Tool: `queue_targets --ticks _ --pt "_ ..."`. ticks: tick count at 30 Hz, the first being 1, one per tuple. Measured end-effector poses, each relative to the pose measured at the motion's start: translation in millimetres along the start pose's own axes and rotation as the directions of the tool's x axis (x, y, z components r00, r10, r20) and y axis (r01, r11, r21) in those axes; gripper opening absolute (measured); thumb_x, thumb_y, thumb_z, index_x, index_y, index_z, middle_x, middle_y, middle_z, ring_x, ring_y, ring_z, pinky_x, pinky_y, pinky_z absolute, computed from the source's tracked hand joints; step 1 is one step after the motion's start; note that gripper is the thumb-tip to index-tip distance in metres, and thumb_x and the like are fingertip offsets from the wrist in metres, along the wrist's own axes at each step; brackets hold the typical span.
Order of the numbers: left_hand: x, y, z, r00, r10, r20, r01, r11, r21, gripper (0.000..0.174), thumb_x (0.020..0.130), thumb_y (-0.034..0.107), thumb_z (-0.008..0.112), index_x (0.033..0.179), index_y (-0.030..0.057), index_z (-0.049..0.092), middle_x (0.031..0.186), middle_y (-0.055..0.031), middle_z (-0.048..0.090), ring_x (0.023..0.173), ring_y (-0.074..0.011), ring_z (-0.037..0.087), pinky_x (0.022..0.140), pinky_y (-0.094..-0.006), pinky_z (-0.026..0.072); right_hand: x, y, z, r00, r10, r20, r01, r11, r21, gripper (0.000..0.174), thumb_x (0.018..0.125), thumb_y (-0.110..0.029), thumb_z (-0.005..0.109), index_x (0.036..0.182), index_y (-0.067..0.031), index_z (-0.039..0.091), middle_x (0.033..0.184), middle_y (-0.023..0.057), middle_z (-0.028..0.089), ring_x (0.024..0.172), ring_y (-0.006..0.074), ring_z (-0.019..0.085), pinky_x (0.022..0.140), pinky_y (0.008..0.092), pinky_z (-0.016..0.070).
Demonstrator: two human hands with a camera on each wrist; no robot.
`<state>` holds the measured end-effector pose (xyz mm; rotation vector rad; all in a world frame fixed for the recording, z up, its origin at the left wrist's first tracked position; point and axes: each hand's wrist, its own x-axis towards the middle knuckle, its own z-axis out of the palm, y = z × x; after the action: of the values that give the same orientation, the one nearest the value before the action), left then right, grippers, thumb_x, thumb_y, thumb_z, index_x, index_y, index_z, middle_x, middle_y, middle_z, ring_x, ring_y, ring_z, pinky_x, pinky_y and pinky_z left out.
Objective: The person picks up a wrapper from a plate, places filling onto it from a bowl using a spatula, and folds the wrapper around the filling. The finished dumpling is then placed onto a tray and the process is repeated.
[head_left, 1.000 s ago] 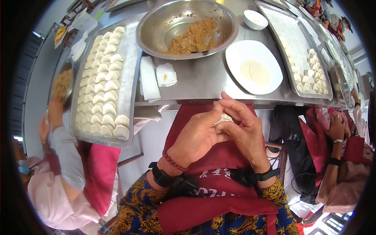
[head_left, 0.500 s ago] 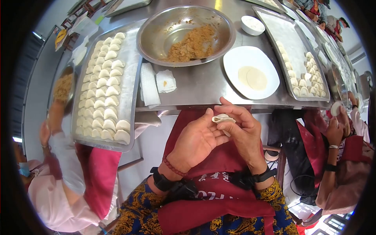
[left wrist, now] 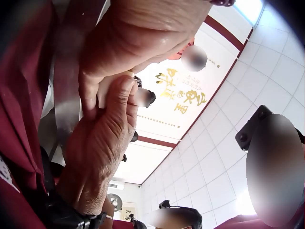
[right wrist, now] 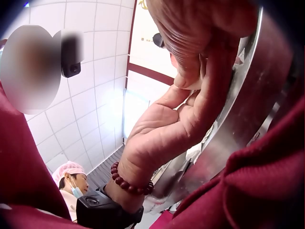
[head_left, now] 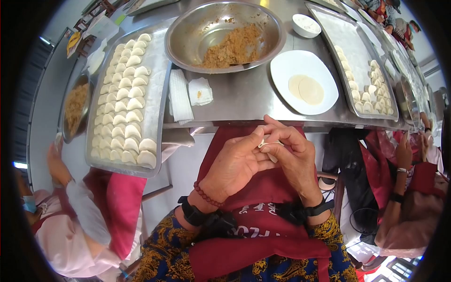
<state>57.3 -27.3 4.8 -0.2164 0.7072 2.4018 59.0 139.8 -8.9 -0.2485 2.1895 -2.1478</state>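
Observation:
A half-folded dumpling sits between both hands above the apron, its pale wrapper edge showing past the fingers. My right hand pinches it with thumb and fingers. My left hand holds the dumpling's other end, thumb at the near edge and fingers beneath. Much of the dumpling is hidden by fingers; in the left wrist view a smooth piece of wrapper shows between the hands. Ahead on the table, a white plate bears overlapping round wrappers. Behind it stands a steel bowl of brown filling.
To the left lies a metal tray with rows of folded dumplings. Another tray with dumplings is at the right. Paper towels and a small white bowl are on the table. People sit close on both sides.
Half a second ago the dumpling's opening showed filling and my left thumb stood off it; now that thumb is at the edge and the opening looks narrower. The left neighbour's hand has left their bowl.

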Motion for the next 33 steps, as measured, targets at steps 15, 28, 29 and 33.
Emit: queue_targets --ticks 15,28,29,33 --pt "4 -2 -6 0.998 -0.069 0.003 0.070 0.997 -0.031 0.058 0.108 0.050 0.037 0.131 -0.0012 0.052 0.124 -0.0162 0.060 0.114 -0.0274 0.062 0.104 -0.0514 0.0494 -3 1 -1 0.997 0.074 -0.010 -0.072 0.988 0.138 0.016 0.087 0.005 0.065 0.101 0.0030 0.074 0.123 0.0164 0.070 0.130 0.0228 0.057 0.106 0.0338 0.0459" --pt "5 -4 -8 0.995 -0.063 0.076 0.066 0.997 -0.049 0.058 0.108 0.052 0.032 0.137 0.0041 0.047 0.132 -0.0166 0.056 0.123 -0.0297 0.059 0.106 -0.0538 0.0484 3 4 -6 0.983 -0.141 0.120 0.167 0.955 -0.245 0.012 0.090 -0.001 0.068 0.099 -0.0035 0.076 0.120 0.0109 0.072 0.139 0.0293 0.050 0.109 0.0404 0.0414" --pt "6 -4 -8 0.995 -0.062 0.076 0.066 0.997 -0.049 0.058 0.108 0.052 0.032 0.137 0.0041 0.047 0.132 -0.0166 0.056 0.123 -0.0297 0.059 0.106 -0.0538 0.0484 3 2 -6 0.983 -0.141 0.121 0.167 0.955 -0.245 0.012 0.090 -0.001 0.068 0.099 -0.0035 0.076 0.120 0.0109 0.072 0.139 0.0293 0.050 0.109 0.0404 0.0414" --pt "6 -5 -12 0.995 -0.082 0.060 0.086 0.993 -0.078 0.060 0.108 0.053 0.032 0.137 0.0033 0.047 0.132 -0.0171 0.055 0.124 -0.0308 0.058 0.107 -0.0536 0.0478 4 1 -4 0.983 -0.159 0.091 0.179 0.943 -0.282 0.016 0.086 0.001 0.067 0.098 -0.0061 0.075 0.118 0.0099 0.073 0.135 0.0300 0.055 0.105 0.0381 0.0431"
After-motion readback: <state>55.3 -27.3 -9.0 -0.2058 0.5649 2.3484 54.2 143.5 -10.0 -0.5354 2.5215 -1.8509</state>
